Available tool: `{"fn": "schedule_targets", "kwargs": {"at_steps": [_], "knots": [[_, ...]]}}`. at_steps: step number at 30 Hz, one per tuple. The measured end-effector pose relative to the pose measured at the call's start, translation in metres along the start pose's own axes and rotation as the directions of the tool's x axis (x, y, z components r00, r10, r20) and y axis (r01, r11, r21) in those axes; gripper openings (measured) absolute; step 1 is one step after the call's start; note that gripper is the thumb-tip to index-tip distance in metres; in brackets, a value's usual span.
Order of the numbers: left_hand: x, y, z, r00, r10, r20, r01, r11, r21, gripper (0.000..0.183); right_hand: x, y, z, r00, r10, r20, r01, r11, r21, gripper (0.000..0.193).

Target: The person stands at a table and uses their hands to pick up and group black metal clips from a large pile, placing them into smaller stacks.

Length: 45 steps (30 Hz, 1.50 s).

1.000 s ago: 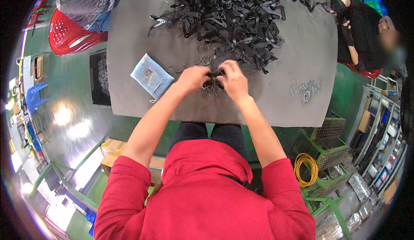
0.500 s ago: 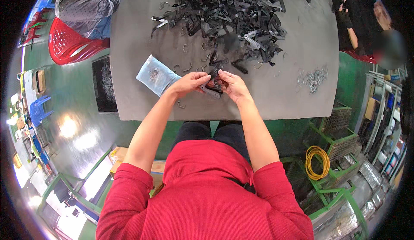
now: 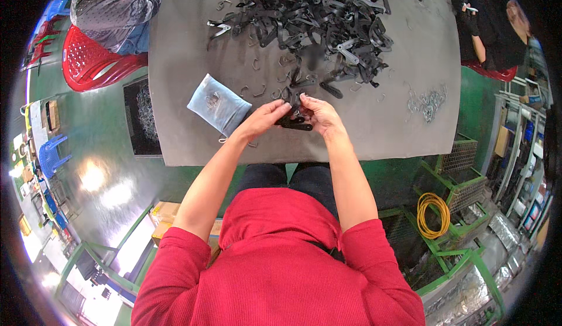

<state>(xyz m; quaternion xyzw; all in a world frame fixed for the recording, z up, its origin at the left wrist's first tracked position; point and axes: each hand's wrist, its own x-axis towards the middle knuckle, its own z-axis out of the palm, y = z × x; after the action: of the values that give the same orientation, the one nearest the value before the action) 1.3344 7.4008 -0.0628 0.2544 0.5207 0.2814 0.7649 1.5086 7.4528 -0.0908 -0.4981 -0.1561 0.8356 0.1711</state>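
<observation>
A: Starting at the left, what do we have by our left hand (image 3: 266,118)?

B: A pale blue pouch (image 3: 218,103) lies on the grey table (image 3: 374,132), just left of that hand. Something small and metallic shows through it, though we cannot tell what. Beyond the table's left edge a dark tray (image 3: 140,115) on the floor holds a tangle of thin wire pieces.

A: And the hands themselves?

B: Both meet at the near middle of the table. Our left fingers are pressed together on one end of a black clip (image 3: 294,122), and our right hand (image 3: 321,115) pinches the other end, thumb on top. The clip is held just above the table, between the two hands.

A: So which step do we judge this to be?

B: Fitting or adjusting a part on that one clip, we think. The next move calls for a steady two-handed hold, since the piece is small.

A: Further right?

B: The big heap of black clips (image 3: 322,15) fills the far side, and a small pile of metal springs (image 3: 427,100) sits loose to the right, well apart from our hands.
</observation>
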Motion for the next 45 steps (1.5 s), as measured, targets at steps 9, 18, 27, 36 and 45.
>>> {"fn": "schedule_targets", "kwargs": {"at_steps": [9, 18, 27, 36, 45], "knots": [[-0.003, -0.012, -0.032, 0.981, -0.045, -0.186, -0.009, 0.961, -0.278, 0.021, 0.045, -0.023, 0.047, 0.706, -0.592, -0.389, -0.013, 0.538, -0.843, 0.034], [0.002, -0.012, -0.055, 0.909, 0.129, -0.395, -0.226, 0.951, -0.211, 0.018, 0.034, -0.052, 0.032, 0.977, -0.179, -0.113, 0.127, 0.922, -0.365, 0.022], [0.006, -0.006, -0.038, 0.936, 0.068, -0.346, -0.115, 0.986, -0.117, 0.021, 0.020, -0.053, 0.009, 0.969, -0.118, -0.217, 0.011, 0.898, -0.441, 0.021], [0.004, -0.012, -0.060, 0.978, -0.171, -0.119, 0.154, 0.978, -0.144, 0.022, -0.006, -0.036, 0.011, 0.962, -0.104, -0.254, -0.028, 0.884, -0.467, 0.021], [-0.009, 0.004, -0.068, 0.980, -0.178, -0.091, 0.183, 0.982, 0.052, 0.022, -0.020, -0.033, 0.018, 0.898, -0.333, -0.287, -0.020, 0.623, -0.782, 0.026]]}}
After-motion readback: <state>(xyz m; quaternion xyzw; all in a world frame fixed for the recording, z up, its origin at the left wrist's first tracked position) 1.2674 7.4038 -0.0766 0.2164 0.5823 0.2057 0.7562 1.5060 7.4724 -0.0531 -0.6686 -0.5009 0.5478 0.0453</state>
